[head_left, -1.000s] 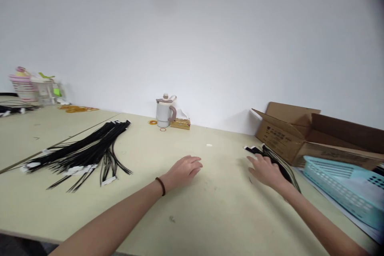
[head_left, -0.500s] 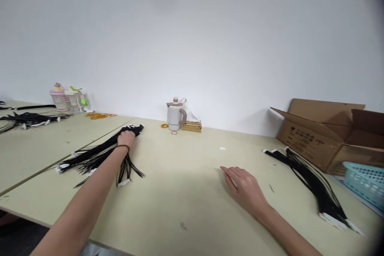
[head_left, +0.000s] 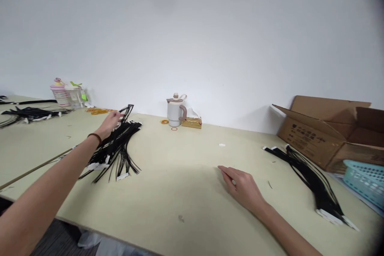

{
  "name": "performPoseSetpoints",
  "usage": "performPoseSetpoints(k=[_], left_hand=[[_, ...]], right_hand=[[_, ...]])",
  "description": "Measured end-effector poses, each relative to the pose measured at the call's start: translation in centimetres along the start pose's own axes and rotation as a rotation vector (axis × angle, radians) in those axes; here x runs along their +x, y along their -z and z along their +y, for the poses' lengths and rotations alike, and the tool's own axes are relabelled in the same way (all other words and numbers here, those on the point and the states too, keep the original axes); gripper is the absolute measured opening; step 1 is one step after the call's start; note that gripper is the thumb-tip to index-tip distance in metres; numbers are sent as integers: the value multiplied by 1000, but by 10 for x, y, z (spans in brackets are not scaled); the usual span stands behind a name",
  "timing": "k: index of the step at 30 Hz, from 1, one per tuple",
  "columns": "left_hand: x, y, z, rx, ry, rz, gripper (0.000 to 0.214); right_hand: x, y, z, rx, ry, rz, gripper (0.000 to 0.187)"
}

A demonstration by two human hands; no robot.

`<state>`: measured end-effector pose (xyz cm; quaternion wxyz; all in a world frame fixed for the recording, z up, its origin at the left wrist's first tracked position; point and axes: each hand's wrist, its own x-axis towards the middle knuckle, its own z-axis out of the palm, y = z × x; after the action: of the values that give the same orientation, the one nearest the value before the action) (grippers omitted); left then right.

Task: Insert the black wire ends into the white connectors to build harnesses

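My left hand [head_left: 111, 123] is closed around a black wire harness [head_left: 127, 110], raised a little over the pile. Beneath it on the table lies a heap of black wire harnesses [head_left: 120, 140] with white connectors; my forearm hides part of it. My right hand [head_left: 242, 188] rests at the middle right of the table, holding nothing, its fingers loosely stretched with the thumb close under the index finger. To its right is a smaller group of black wire harnesses [head_left: 312, 178] with white connector ends.
An open cardboard box [head_left: 312, 136] and a turquoise basket [head_left: 363, 182] stand at the right. By the wall are a white tumbler [head_left: 174, 113], a gold tissue box [head_left: 192, 123], rubber bands [head_left: 99, 111] and a pink-lidded cup [head_left: 60, 94]. More harnesses [head_left: 36, 114] lie far left.
My left hand has lifted a wire harness from the pile and moved left and slightly up. The harnesses beneath have shifted and spread. My right hand has barely moved.
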<state>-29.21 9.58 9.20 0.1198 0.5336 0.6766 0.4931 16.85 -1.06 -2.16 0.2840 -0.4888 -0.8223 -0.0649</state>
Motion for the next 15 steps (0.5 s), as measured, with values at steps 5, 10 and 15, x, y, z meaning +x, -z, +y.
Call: performPoseSetpoints(k=[5,10,15], left_hand=[[-18,37,26,-344,-33,-27,21],[-17,64,68,-495,-106,154,20],[-33,64,130,-650,-538,289,21]], right_hand=[[-2,1,-2,66,4,-1,36],[-4,-2,-5,112,46,-11,34],[-5,-7,1,111,63,-5,33]])
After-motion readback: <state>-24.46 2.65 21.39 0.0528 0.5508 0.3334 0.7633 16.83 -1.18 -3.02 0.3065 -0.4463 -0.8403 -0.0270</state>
